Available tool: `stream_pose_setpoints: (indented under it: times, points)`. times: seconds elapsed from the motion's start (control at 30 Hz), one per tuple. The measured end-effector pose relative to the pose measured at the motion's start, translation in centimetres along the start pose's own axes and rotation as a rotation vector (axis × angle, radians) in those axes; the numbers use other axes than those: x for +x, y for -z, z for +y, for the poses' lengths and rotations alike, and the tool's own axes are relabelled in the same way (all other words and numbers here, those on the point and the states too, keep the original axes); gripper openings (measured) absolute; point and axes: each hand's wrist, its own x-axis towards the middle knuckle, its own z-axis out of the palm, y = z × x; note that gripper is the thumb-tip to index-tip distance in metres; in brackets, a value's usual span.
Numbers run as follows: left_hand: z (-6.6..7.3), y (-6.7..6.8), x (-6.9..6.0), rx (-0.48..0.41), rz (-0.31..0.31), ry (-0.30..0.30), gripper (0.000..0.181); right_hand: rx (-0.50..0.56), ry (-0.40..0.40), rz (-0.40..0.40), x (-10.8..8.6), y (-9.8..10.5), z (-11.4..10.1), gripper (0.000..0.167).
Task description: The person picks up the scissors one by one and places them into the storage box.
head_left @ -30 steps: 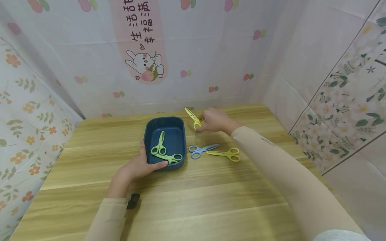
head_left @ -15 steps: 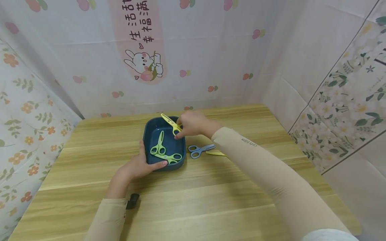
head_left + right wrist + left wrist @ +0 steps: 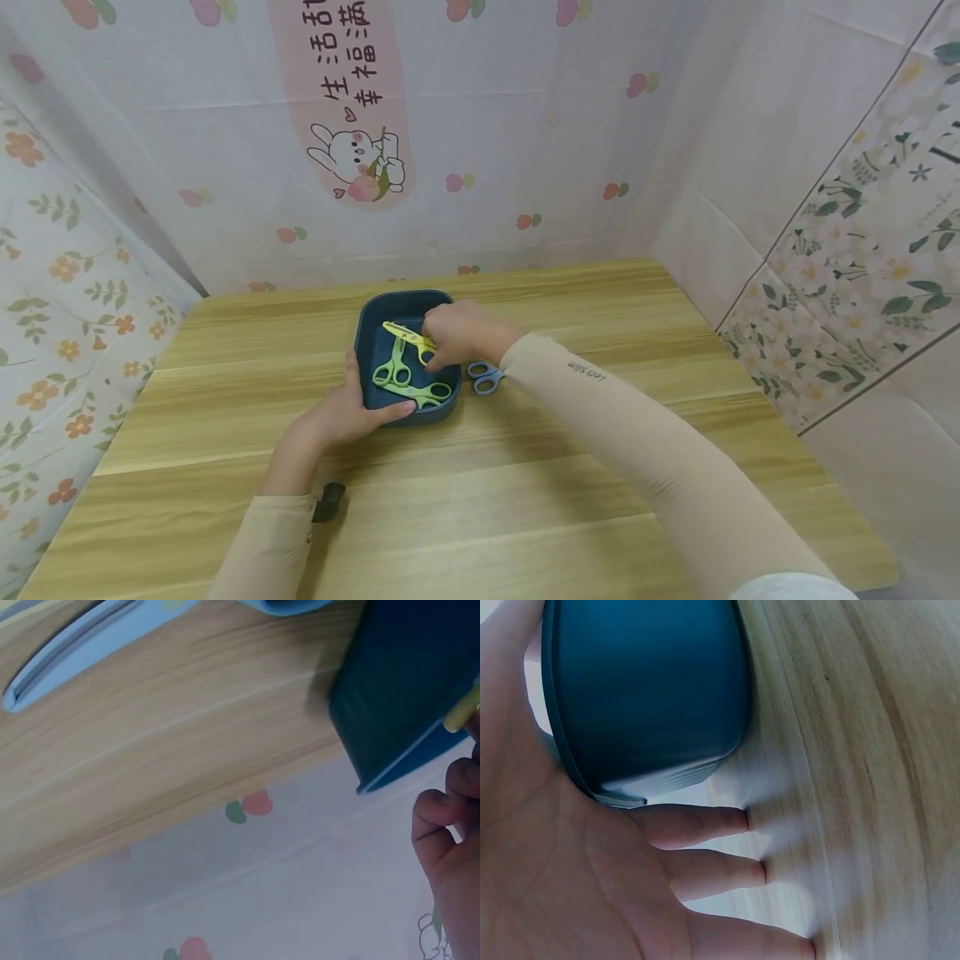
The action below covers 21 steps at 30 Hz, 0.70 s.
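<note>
A dark blue box (image 3: 405, 305) stands on the table. My left hand (image 3: 337, 412) rests against its near left corner, thumb along the near rim; in the left wrist view the fingers (image 3: 716, 866) are straight, tips down on the wood. My right hand (image 3: 459, 333) is over the box's right side and grips yellow scissors (image 3: 407, 334) by the handles, blades pointing left above the inside. Two green scissors lie in the box, one pair (image 3: 392, 372) pointing away, the other (image 3: 429, 393) crosswise below it. Blue scissors (image 3: 484, 381) lie right of the box, partly behind my right sleeve.
In the right wrist view the blue scissors' blade (image 3: 82, 652) shows, with a yellow strip (image 3: 26, 611) at the corner. A printed curtain (image 3: 525, 150) hangs behind the wooden table (image 3: 450, 517). A small black object (image 3: 328, 502) sits by my left wrist.
My right hand has carried the yellow scissors left from the table's back to over the box, then lower and nearer. Its sleeve now covers the other yellow scissors. My left hand has stayed put.
</note>
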Motion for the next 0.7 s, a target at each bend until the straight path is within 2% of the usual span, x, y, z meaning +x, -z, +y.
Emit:
stream_pose_setpoints:
  times: [0.23, 0.43, 0.7]
  points:
    - [0.0, 0.0, 0.0, 0.014, -0.001, 0.008, 0.153, -0.104, 0.055, -0.036, 0.4, -1.2, -0.4, 0.044]
    - [0.0, 0.0, -0.1, 0.000, -0.001, 0.000, 0.152, -0.103, 0.055, -0.032, 0.4, -1.4, -0.7, 0.043]
    - [0.1, 0.0, -0.1, 0.003, 0.003, 0.001, 0.152, -0.061, 0.036, -0.042, 0.4, -1.2, -0.5, 0.053]
